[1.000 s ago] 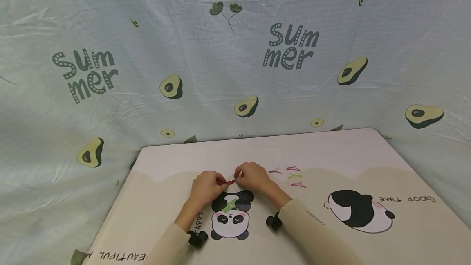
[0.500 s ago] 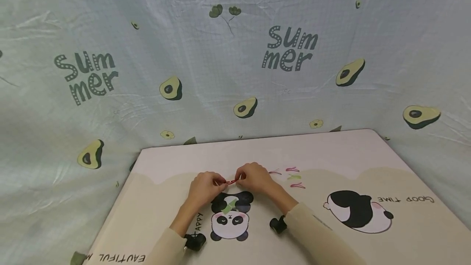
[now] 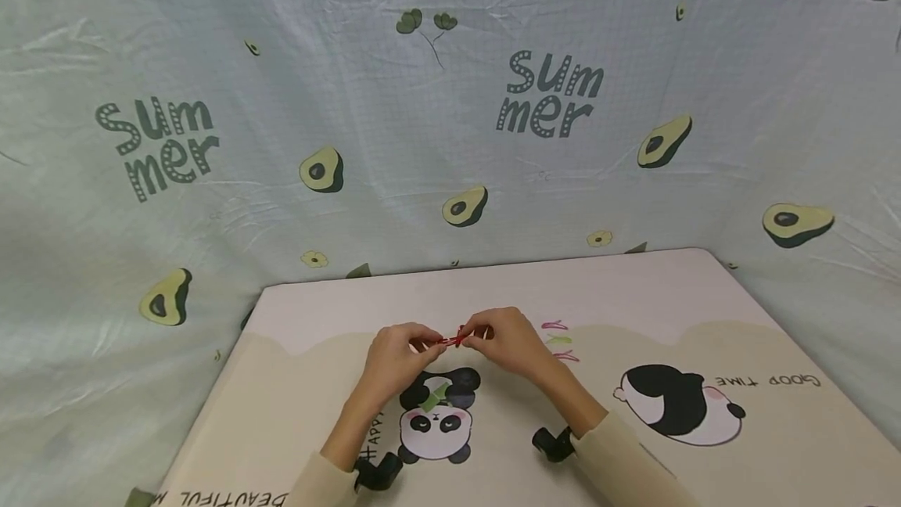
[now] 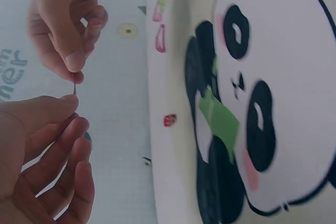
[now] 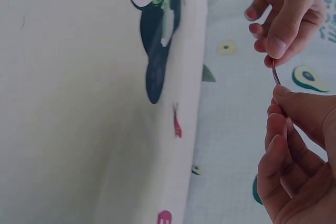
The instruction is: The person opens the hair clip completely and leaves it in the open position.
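Note:
A thin red hair clip (image 3: 449,342) spans between my two hands, raised above the tabletop. My left hand (image 3: 397,354) pinches one end of it between thumb and forefinger; in the left wrist view the other left fingers are loosely curled. The opposite end is pinched by the thumb and forefinger of my right hand (image 3: 507,341). Seen edge-on in the right wrist view, the hair clip (image 5: 276,74) is a slim, slightly bent strip. Beyond the hands, a small red clip (image 5: 177,124) with a strawberry-like end (image 4: 169,120) lies on the table.
Right of my right hand lie a pink clip (image 3: 554,325), a green clip (image 3: 559,339) and another pink clip (image 3: 565,355). The table (image 3: 338,296) has printed pandas and lettering. A hanging avocado-print cloth (image 3: 394,116) stands behind its far edge.
Both hands have lifted a little with the red clip, and the right hand has shifted right. It now covers the spot where another clip lay visible beside the pink and green ones.

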Demonstrator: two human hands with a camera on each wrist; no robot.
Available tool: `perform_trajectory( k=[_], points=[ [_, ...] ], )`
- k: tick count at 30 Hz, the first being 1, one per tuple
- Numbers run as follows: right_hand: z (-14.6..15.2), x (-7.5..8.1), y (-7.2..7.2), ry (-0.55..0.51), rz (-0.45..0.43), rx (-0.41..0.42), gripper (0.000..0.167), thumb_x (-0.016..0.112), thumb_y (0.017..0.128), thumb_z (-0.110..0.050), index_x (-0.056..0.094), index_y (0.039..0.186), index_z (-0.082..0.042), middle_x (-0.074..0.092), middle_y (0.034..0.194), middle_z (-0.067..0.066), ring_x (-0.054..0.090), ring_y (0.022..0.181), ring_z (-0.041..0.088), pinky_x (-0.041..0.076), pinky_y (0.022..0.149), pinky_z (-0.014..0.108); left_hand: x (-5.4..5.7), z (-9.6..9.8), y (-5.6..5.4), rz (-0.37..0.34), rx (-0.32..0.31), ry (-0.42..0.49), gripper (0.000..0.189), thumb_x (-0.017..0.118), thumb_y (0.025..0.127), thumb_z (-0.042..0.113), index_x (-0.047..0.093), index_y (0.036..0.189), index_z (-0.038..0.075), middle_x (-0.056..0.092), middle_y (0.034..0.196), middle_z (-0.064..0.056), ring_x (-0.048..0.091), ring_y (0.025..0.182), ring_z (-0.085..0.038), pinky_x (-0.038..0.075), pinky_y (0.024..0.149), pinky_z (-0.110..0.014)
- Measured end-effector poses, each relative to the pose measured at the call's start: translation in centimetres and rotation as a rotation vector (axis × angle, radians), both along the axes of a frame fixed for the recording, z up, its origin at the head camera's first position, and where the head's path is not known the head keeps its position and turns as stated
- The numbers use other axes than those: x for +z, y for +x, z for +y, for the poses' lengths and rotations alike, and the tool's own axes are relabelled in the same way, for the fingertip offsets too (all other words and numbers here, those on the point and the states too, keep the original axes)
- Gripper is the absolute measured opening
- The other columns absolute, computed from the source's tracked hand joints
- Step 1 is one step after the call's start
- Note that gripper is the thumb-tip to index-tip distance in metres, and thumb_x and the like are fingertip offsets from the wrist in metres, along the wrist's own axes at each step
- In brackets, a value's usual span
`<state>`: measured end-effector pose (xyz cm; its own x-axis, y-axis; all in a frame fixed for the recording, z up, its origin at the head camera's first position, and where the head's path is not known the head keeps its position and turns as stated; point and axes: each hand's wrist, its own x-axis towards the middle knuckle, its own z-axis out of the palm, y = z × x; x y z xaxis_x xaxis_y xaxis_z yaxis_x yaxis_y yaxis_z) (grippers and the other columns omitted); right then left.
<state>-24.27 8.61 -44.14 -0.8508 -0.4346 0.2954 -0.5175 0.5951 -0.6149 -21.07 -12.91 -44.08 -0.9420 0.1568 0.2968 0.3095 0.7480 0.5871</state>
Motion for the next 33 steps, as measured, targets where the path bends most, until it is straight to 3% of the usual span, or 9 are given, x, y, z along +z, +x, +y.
perform_trajectory(
  k=[6,14,22,27,33],
  points=[
    [1.6,0.8,1.3,-0.044,0.043,-0.024,0.006,0.079,0.09,-0.017,0.081,0.096,-0.016,0.069,0.078,-0.008,0.054,0.069,0.005,0.049,0.06,0.019,1.0,1.4,0.9,0.039,-0.025,0.101,0.01,0.085,0.085,0.016,0.082,0.094,0.013,0.078,0.085,0.002,0.065,0.073,-0.009,0.053,0.063,-0.019],
    [4.2,1.5,3.2,-0.078,0.121,-0.057,0.008,0.08,0.089,-0.014,0.081,0.096,-0.017,0.071,0.08,-0.009,0.055,0.068,0.0,0.049,0.06,0.019,1.3,3.8,1.9,0.066,-0.094,0.242,0.014,0.083,0.086,0.013,0.081,0.1,0.011,0.077,0.088,0.0,0.068,0.077,-0.01,0.057,0.068,-0.018],
    [5.7,2.6,4.3,-0.098,0.21,-0.072,0.01,0.083,0.086,-0.012,0.081,0.095,-0.015,0.074,0.083,-0.007,0.055,0.066,-0.002,0.05,0.058,0.018,2.0,5.2,2.4,0.097,-0.13,0.306,0.016,0.082,0.087,0.013,0.08,0.103,0.011,0.078,0.091,0.002,0.067,0.079,-0.009,0.059,0.069,-0.021],
    [6.3,3.2,4.5,-0.114,0.235,-0.081,0.01,0.083,0.086,-0.012,0.081,0.095,-0.015,0.075,0.083,-0.006,0.056,0.066,-0.001,0.051,0.058,0.019,2.5,5.9,2.4,0.124,-0.151,0.309,0.016,0.084,0.086,0.011,0.08,0.102,0.011,0.078,0.091,0.0,0.068,0.077,-0.01,0.058,0.067,-0.02],
    [6.8,3.0,4.7,-0.123,0.215,-0.091,0.011,0.083,0.085,-0.012,0.082,0.095,-0.015,0.075,0.084,-0.008,0.056,0.066,-0.001,0.052,0.058,0.019,2.6,6.5,2.5,0.255,-0.148,0.171,0.016,0.086,0.083,0.01,0.08,0.098,0.01,0.078,0.088,0.001,0.07,0.075,-0.01,0.059,0.065,-0.021]
  ],
)
